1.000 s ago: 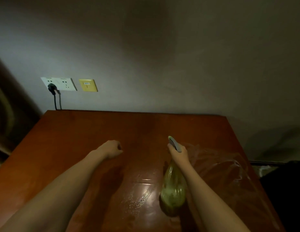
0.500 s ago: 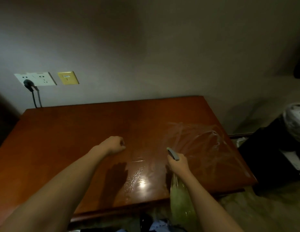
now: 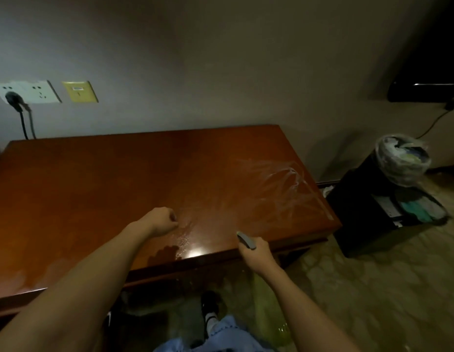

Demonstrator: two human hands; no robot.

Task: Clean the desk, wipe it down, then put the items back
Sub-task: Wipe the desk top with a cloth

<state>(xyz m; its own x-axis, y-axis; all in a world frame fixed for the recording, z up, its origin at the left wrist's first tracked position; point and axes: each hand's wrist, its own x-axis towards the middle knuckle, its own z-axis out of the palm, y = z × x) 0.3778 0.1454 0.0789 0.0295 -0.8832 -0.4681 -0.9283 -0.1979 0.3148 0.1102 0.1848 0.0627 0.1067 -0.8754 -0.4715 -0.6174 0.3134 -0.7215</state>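
Just off the desk's near edge, the right hand [image 3: 256, 252] grips a spray bottle [image 3: 267, 313], its green body hanging down and nozzle aimed over the wooden desk [image 3: 94, 189]. Fisted, apparently empty, the left hand [image 3: 161, 222] hovers over wet droplets; dry surface lies leftward.

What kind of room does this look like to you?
Probably a bedroom or hotel-style room: a glossy reddish-brown wooden desk stands against a plain wall with white power sockets, and a bag-lined waste bin sits beside it on the floor.
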